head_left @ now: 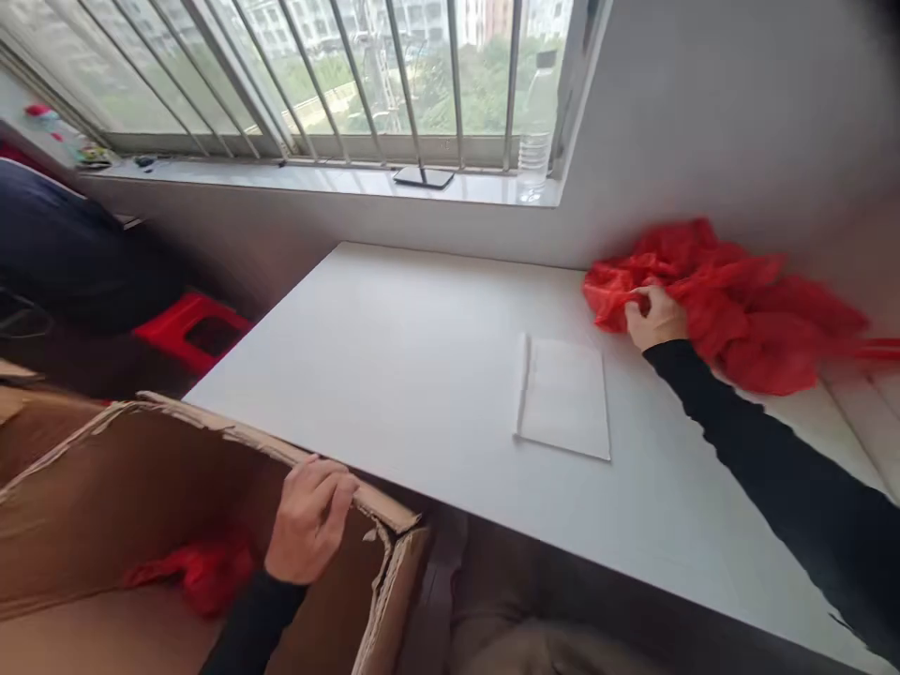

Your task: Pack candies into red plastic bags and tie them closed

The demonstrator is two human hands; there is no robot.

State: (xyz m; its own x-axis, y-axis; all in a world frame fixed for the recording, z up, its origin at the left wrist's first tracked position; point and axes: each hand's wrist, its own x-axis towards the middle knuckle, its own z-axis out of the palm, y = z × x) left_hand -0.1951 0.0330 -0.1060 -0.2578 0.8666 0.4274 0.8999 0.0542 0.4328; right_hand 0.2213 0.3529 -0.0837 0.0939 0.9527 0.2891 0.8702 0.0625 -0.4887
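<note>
My left hand (pixel 309 520) is hooked over the top edge of a large cardboard box (pixel 232 436), fingers wrapped round its rim. Inside that box lies a crumpled red plastic bag (pixel 215 572). At the far right of the white table (pixel 408 366), my right hand (pixel 655 319) pinches the near edge of a heap of red plastic bags (pixel 745 309). Its fingertips are partly sunk in the thin red plastic. A flat, pale clear sheet or bag (pixel 566 396) with one folded edge lies on the table to the left of my right forearm.
A clear bottle (pixel 535 131) and a small black stand (pixel 423 178) stand on the windowsill (pixel 316 178) behind the table. To the left are a red plastic stool (pixel 193 328) and a person in dark clothing (pixel 63 248). Metal bars cross the window.
</note>
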